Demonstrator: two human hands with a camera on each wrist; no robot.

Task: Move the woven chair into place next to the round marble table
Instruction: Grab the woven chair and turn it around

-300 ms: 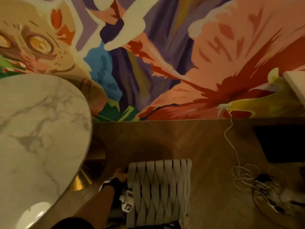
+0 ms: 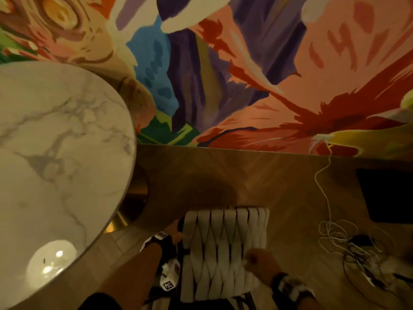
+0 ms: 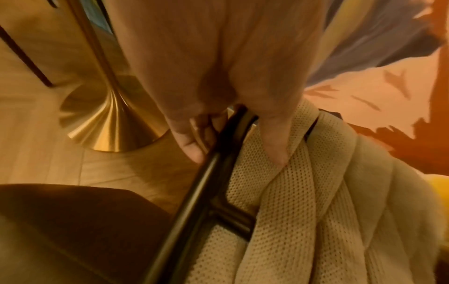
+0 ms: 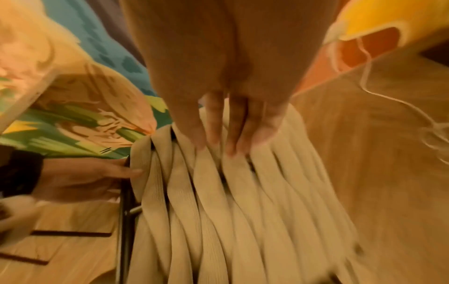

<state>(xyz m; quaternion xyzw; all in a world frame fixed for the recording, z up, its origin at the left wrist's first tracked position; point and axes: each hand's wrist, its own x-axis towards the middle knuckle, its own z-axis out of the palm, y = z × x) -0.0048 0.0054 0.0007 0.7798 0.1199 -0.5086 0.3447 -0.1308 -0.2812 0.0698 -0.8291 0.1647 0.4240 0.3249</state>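
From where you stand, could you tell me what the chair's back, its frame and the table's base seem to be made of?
Chair back: cream knitted fabric straps, interwoven; the mesh texture shows. Frame: black tube, glossy highlights, probably painted metal. Table base: flared, brushed gold sheen, likely brass-finished metal. The tabletop looks like grey-veined white marble, polished, though possibly imitation.

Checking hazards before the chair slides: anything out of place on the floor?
Yes: a white cable trails from the wall and lies in a loose tangle on the wood floor, right of the woven chair. Looks like a snag risk.
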